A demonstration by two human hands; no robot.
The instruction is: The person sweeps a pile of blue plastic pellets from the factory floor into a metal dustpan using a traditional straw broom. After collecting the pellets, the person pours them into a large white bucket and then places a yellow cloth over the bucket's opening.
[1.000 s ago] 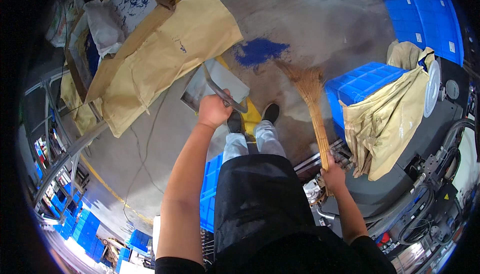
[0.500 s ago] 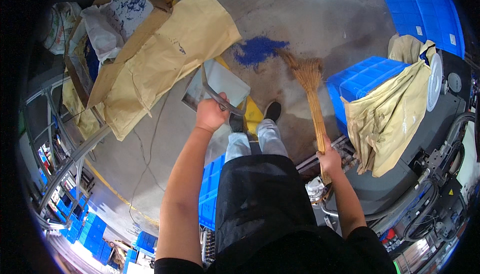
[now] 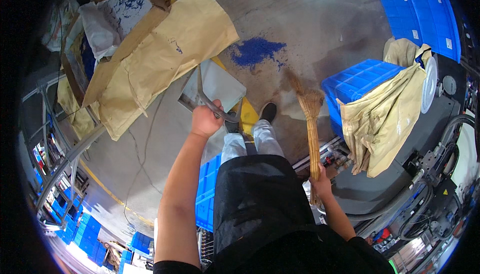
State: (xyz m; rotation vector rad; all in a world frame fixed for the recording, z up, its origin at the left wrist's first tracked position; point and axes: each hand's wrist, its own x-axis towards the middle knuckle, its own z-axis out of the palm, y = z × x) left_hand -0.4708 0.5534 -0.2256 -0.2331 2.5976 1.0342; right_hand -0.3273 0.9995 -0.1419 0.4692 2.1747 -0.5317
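My left hand (image 3: 207, 120) is closed round the curved grey handle of a dustpan (image 3: 226, 84), whose pale metal pan rests on the floor in front of my feet. In my right hand (image 3: 320, 180) is a straw broom (image 3: 313, 136), gripped near the bottom of its bundled handle. Its bristles point away from me and look smeared by motion at the tip. A heap of blue granules (image 3: 256, 52) lies on the floor beyond the dustpan, with loose bits scattered toward the broom. Bristles and heap are apart.
A large brown paper sheet (image 3: 172, 39) drapes from an open cardboard box (image 3: 85, 81) at the left, its edge beside the dustpan. Right of the broom stands a blue crate (image 3: 357, 81) with a crumpled paper sack (image 3: 387, 129). Cables (image 3: 142, 161) cross the floor; machinery (image 3: 425, 194) fills the lower right.
The broom has come back toward me, its bristles leaving the edge of the blue heap. Some granules now lie spread nearer the broom. The dustpan stays nearly where it was.
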